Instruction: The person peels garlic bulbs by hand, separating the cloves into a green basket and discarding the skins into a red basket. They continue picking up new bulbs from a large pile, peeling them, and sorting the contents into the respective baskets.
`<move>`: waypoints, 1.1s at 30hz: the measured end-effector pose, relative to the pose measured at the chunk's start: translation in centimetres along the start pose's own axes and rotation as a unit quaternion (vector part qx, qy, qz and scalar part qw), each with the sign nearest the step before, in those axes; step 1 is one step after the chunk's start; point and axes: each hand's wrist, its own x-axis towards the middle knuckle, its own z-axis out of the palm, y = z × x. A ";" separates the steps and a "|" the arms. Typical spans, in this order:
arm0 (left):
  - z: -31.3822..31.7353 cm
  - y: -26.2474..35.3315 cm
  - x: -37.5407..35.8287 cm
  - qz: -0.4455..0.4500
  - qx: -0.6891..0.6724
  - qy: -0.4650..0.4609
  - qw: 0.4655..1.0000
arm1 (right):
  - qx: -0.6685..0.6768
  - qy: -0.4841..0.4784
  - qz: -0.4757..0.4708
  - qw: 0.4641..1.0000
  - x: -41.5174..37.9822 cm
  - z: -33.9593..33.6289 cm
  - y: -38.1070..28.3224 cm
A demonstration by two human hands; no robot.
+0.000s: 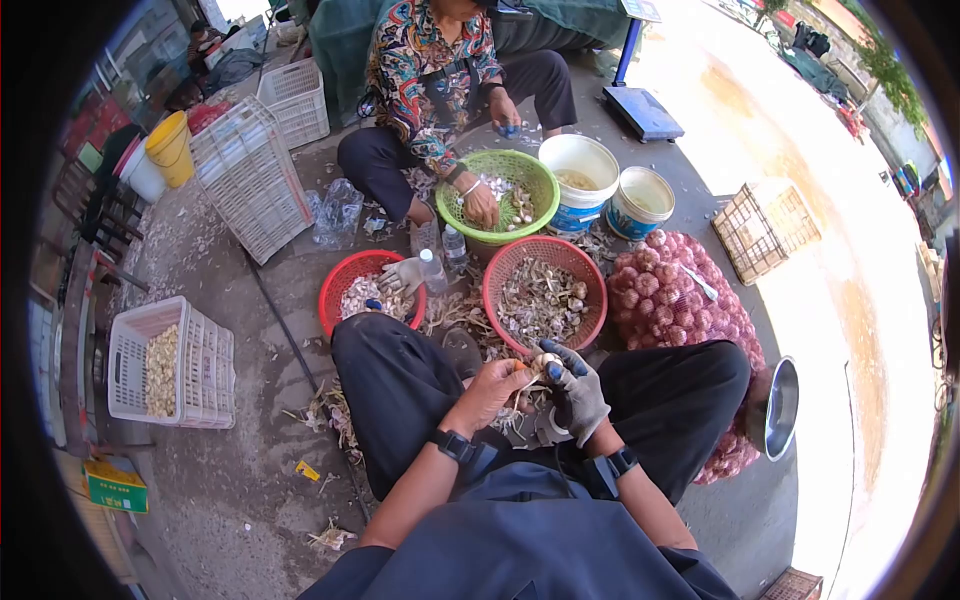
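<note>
Bare left hand [492, 388] pinches garlic [545, 360]; gloved right hand [578, 392] clenched on it too — held over lap, red basket [590, 275] at 12 o'clock for skins.

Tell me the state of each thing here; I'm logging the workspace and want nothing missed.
left hand: bare, gripping the garlic bulb
right hand: gloved, on the garlic bulb
garlic bulb: held between both hands
red basket: upright, holds peels
small red basket: upright, holds garlic pieces
green basket: another person's hand inside
white bucket: open, partly filled
mesh sack: full of bulbs
</note>
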 end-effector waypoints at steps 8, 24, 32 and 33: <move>0.1 0.2 -0.6 -0.016 -0.053 -0.081 0.995 | 0.125 0.008 -0.023 0.992 0.0 -0.4 -0.2; -2.4 -0.7 0.3 0.146 0.344 0.158 0.914 | 0.238 0.004 0.047 0.970 0.5 -1.4 0.5; 2.1 1.1 -0.1 0.275 0.381 0.132 0.873 | 0.237 0.029 0.032 0.970 1.1 -0.8 1.3; 2.1 0.7 0.3 0.308 0.424 0.123 0.843 | 0.235 0.021 0.025 0.972 1.1 -0.7 1.4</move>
